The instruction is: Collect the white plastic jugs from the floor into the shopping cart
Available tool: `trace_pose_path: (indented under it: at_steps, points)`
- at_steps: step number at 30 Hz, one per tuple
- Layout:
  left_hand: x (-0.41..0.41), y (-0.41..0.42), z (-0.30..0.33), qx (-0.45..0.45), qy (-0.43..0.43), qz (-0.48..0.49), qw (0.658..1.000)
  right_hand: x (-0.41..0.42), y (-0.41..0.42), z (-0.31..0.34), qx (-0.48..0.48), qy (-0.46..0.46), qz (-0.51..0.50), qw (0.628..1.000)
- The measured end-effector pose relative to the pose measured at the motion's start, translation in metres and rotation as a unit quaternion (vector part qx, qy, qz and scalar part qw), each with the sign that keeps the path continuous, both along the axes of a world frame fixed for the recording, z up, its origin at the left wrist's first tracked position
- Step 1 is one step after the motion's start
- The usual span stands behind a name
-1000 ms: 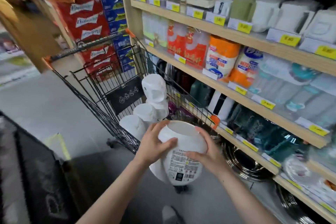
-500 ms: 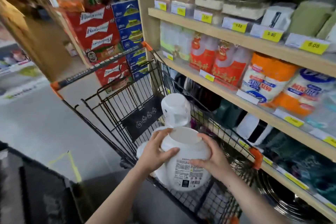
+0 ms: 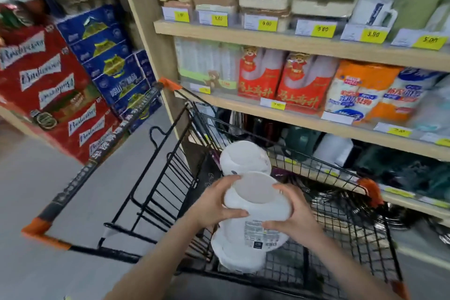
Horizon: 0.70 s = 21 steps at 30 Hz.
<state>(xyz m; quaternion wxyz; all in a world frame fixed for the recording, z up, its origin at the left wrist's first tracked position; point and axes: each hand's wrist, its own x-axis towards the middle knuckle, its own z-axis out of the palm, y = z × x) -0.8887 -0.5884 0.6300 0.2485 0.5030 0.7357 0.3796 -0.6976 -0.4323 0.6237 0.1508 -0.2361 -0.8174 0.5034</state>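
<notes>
Shelves [image 3: 292, 44] stand right of the cart [image 3: 155, 192]; another jug [image 3: 246, 158] sits just beyond the fingers. Both hands, left [image 3: 214, 204] and right [image 3: 292, 214], curl fingers round a jug [image 3: 255, 212] over the cart's basket.

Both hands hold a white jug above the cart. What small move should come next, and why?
Probably lower the white jug straight down into the shopping cart and then release. The left hand and right hand grip it from both sides, already over the basket, and another jug lies just beyond it, so the near space seems the place to set it.
</notes>
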Motion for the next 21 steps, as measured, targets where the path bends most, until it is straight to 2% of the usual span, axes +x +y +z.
trace_pose_path:
  at_steps: [8,16,21]
  points:
    - [-0.062,0.019,-0.042,-0.05,0.025,-0.069,0.996,-0.041,0.001,-0.033,0.011,-0.061,-0.012,0.998]
    - [-0.087,0.036,-0.13,-0.037,0.021,-0.062,0.997,-0.077,0.021,-0.107,0.065,-0.122,0.006,0.99]
    - [-0.095,0.036,-0.146,-0.029,0.031,-0.056,0.998,-0.086,0.023,-0.119,0.074,-0.164,0.012,0.984]
